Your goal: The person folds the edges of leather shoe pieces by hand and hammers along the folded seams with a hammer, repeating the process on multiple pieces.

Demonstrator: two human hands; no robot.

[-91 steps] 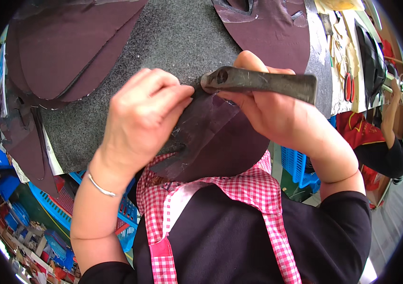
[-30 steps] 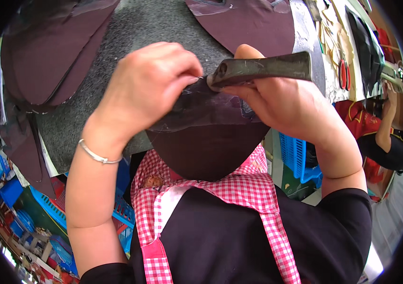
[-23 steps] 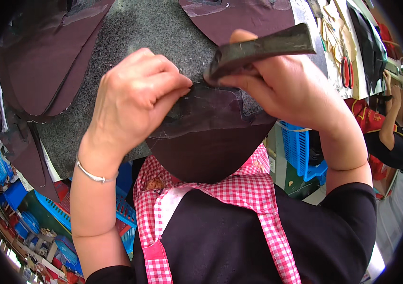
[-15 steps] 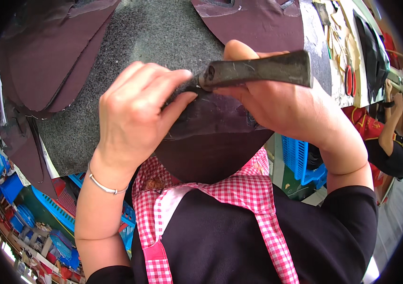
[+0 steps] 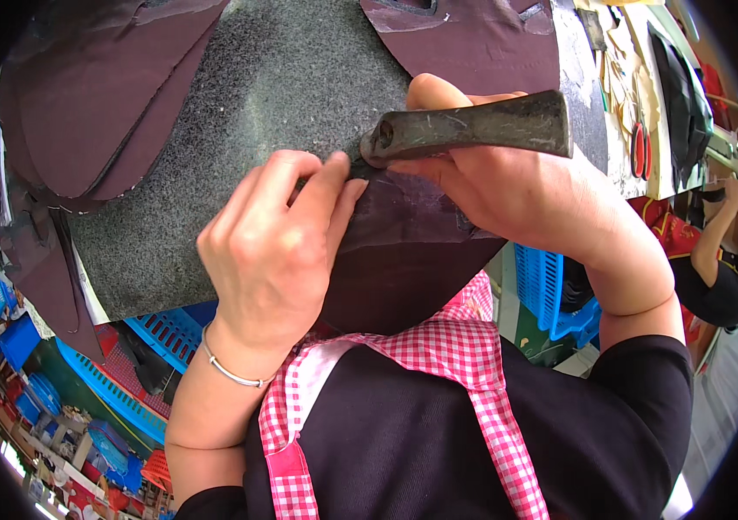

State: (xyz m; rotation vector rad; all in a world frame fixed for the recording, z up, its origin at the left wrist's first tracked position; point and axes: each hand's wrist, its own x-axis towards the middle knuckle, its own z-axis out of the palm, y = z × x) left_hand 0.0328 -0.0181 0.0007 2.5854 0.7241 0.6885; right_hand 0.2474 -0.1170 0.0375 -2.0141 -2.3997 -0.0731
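Note:
My right hand is wrapped round a hammer with a worn, dark metal head; its handle is hidden. The hammer's round face rests at the upper edge of a dark brown sheet-like piece, which lies partly on the table and hangs over its front edge. Beside that face, my left hand pinches the edge of the brown piece between thumb and fingers. The fingers cover the exact spot they grip.
Brown cut pieces overlap at the left of the grey speckled table, and another brown piece lies at the far right. Red-handled scissors lie farther right. Blue baskets stand below. Another person's arm shows at right.
My left hand has shifted right and toward me, turning at the wrist, with its fingers drawn closer together. My right hand and the hammer have hardly moved.

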